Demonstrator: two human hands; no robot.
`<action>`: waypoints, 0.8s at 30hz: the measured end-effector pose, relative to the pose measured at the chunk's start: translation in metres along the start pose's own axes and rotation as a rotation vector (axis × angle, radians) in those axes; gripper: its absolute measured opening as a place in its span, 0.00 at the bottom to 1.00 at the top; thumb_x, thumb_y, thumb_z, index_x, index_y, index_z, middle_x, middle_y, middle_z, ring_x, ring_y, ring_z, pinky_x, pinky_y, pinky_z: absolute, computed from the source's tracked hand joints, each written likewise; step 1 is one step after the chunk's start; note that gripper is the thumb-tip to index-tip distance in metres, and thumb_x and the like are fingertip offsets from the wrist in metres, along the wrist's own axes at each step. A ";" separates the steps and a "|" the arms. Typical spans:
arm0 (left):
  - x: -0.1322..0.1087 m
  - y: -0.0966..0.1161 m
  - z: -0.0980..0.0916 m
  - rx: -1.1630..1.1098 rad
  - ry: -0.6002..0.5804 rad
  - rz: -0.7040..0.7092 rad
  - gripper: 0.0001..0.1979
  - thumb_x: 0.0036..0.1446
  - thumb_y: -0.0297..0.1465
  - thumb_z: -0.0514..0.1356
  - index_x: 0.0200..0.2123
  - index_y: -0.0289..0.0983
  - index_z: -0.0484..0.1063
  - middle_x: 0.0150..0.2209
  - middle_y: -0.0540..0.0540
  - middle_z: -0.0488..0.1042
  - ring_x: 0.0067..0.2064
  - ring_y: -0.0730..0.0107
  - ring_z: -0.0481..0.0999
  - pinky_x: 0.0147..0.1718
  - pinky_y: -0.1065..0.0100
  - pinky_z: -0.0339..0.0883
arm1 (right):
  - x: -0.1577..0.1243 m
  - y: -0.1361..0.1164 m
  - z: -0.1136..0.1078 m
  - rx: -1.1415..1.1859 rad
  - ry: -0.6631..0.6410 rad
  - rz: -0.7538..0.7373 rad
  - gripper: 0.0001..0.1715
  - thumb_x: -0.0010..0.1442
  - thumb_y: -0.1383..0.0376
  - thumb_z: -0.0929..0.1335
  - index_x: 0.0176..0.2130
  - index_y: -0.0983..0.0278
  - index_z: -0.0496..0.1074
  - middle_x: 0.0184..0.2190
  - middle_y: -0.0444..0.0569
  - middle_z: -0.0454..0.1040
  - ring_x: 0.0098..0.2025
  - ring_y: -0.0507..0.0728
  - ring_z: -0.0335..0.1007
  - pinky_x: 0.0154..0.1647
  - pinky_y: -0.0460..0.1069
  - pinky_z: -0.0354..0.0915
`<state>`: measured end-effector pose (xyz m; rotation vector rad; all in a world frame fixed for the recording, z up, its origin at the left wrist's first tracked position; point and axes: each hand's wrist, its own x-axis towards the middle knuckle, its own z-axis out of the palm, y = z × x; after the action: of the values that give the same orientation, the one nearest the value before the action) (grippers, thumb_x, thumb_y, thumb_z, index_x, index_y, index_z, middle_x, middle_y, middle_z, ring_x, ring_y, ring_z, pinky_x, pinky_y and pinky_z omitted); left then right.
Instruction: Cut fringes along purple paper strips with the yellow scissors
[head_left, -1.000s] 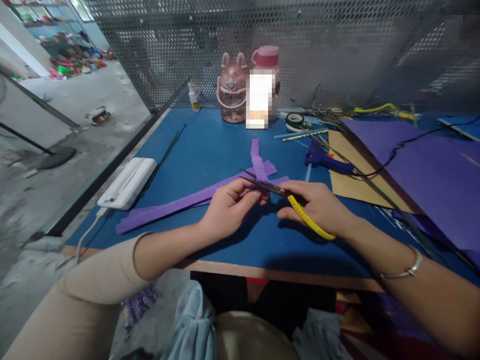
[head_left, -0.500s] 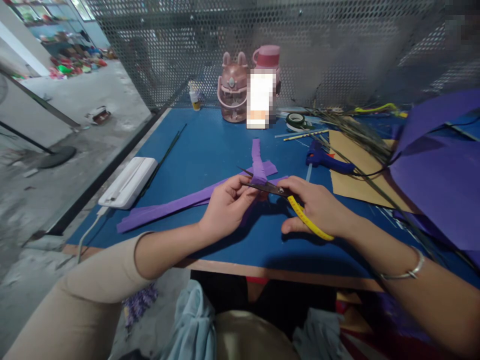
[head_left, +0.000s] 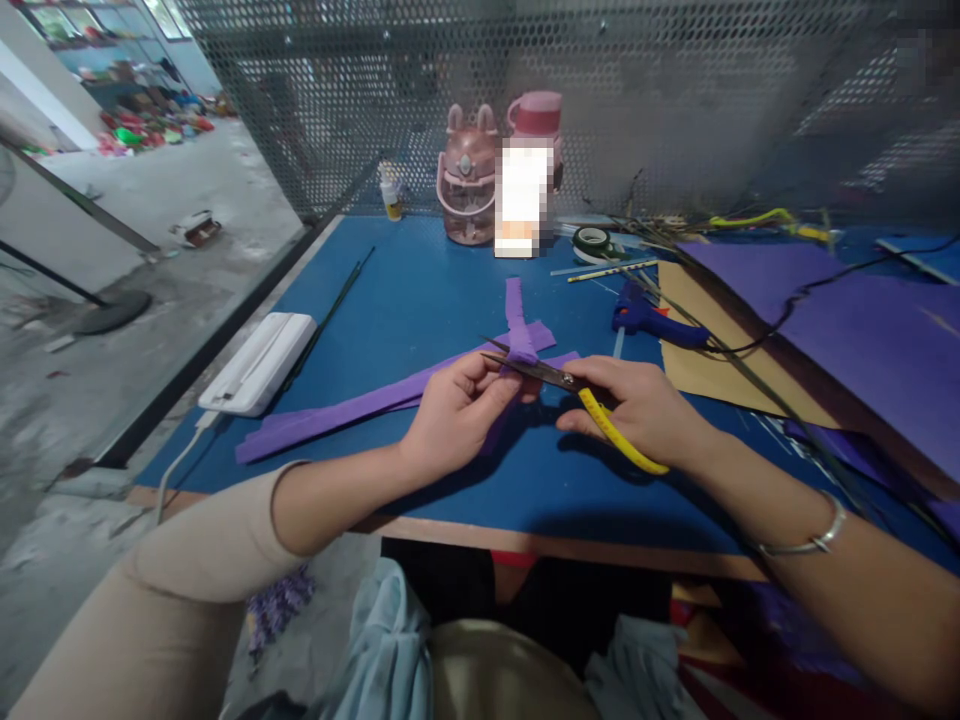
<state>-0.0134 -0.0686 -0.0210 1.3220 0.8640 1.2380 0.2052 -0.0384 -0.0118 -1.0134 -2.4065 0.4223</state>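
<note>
My left hand (head_left: 457,412) pinches a strip of purple crepe paper (head_left: 516,320) that stands up from its fingers over the blue table (head_left: 420,290). My right hand (head_left: 645,410) grips yellow-handled scissors (head_left: 570,390), whose dark blades are parted around the strip just beside my left fingertips. A long purple paper strip (head_left: 337,412) trails away to the left across the table.
A white flat box (head_left: 259,362) lies at the left edge. Two pink bottles (head_left: 469,180) stand at the back by the mesh wall. A blue glue gun (head_left: 652,320), green tape roll (head_left: 591,240), brown card (head_left: 701,330) and purple sheets (head_left: 862,330) lie to the right.
The scissors blades have worked slightly on the strip while both hands stayed in place. The purple sheet at the right lifted half a second ago and now lies flat again.
</note>
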 end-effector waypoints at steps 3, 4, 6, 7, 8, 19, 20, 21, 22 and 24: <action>0.000 0.002 0.002 -0.039 0.003 -0.057 0.11 0.58 0.37 0.61 0.37 0.34 0.71 0.33 0.46 0.78 0.34 0.72 0.78 0.38 0.69 0.72 | 0.000 0.001 0.001 -0.008 0.008 -0.001 0.24 0.58 0.50 0.69 0.47 0.62 0.72 0.37 0.51 0.77 0.35 0.57 0.73 0.37 0.49 0.66; 0.000 0.004 0.002 -0.050 0.006 -0.089 0.12 0.57 0.38 0.62 0.37 0.34 0.71 0.32 0.46 0.78 0.32 0.72 0.78 0.36 0.69 0.72 | 0.000 0.001 0.001 -0.010 0.004 0.002 0.24 0.58 0.50 0.69 0.47 0.62 0.72 0.37 0.51 0.77 0.35 0.57 0.73 0.37 0.49 0.66; 0.000 0.006 0.004 -0.058 0.020 -0.132 0.14 0.55 0.39 0.63 0.36 0.33 0.71 0.31 0.45 0.78 0.30 0.72 0.78 0.33 0.69 0.72 | 0.000 0.001 0.001 -0.024 -0.012 0.011 0.25 0.58 0.48 0.68 0.48 0.62 0.71 0.38 0.52 0.76 0.37 0.58 0.73 0.37 0.50 0.66; 0.000 0.007 0.004 -0.054 0.030 -0.130 0.14 0.55 0.39 0.63 0.36 0.33 0.71 0.30 0.45 0.78 0.30 0.72 0.77 0.33 0.70 0.72 | 0.000 0.000 0.001 -0.040 -0.023 0.016 0.29 0.56 0.46 0.69 0.49 0.62 0.70 0.40 0.52 0.76 0.38 0.59 0.74 0.37 0.51 0.66; 0.000 0.008 0.004 -0.046 0.039 -0.113 0.14 0.55 0.39 0.63 0.36 0.33 0.71 0.30 0.46 0.78 0.30 0.72 0.77 0.33 0.70 0.72 | 0.000 0.000 0.000 -0.061 -0.037 0.020 0.33 0.53 0.43 0.70 0.50 0.62 0.68 0.41 0.53 0.75 0.39 0.60 0.73 0.37 0.51 0.66; -0.001 0.006 0.003 0.057 0.011 0.009 0.10 0.58 0.37 0.61 0.34 0.35 0.73 0.29 0.47 0.78 0.31 0.70 0.77 0.35 0.70 0.70 | 0.000 0.001 0.001 0.016 -0.088 -0.023 0.41 0.49 0.37 0.68 0.50 0.62 0.66 0.43 0.55 0.73 0.42 0.62 0.72 0.39 0.52 0.65; -0.001 0.007 0.003 0.072 0.002 0.015 0.10 0.59 0.37 0.60 0.34 0.35 0.73 0.29 0.47 0.78 0.32 0.70 0.77 0.35 0.70 0.70 | 0.000 0.001 0.002 0.030 -0.082 -0.028 0.39 0.50 0.38 0.68 0.50 0.62 0.67 0.43 0.55 0.73 0.43 0.62 0.72 0.40 0.52 0.66; -0.001 0.007 0.003 0.086 -0.003 0.017 0.10 0.59 0.37 0.60 0.34 0.35 0.73 0.29 0.47 0.78 0.32 0.70 0.77 0.35 0.70 0.70 | 0.001 0.000 0.002 0.041 -0.075 -0.031 0.37 0.51 0.39 0.68 0.49 0.62 0.67 0.43 0.54 0.74 0.43 0.62 0.72 0.40 0.52 0.66; -0.001 0.008 0.003 0.097 -0.003 0.019 0.10 0.59 0.37 0.60 0.33 0.35 0.73 0.29 0.47 0.78 0.32 0.70 0.77 0.35 0.70 0.70 | 0.001 0.000 0.002 0.046 -0.069 -0.033 0.35 0.52 0.40 0.69 0.49 0.62 0.68 0.42 0.54 0.74 0.43 0.62 0.72 0.41 0.52 0.66; -0.001 0.008 0.002 0.114 0.003 0.023 0.11 0.59 0.37 0.60 0.32 0.35 0.74 0.29 0.46 0.78 0.32 0.70 0.77 0.36 0.70 0.70 | 0.001 -0.001 0.001 0.041 -0.053 -0.035 0.32 0.54 0.43 0.69 0.48 0.62 0.69 0.41 0.54 0.75 0.42 0.61 0.72 0.40 0.52 0.66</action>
<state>-0.0128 -0.0716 -0.0128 1.4244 0.9352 1.2233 0.2034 -0.0385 -0.0122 -0.9519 -2.4485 0.4902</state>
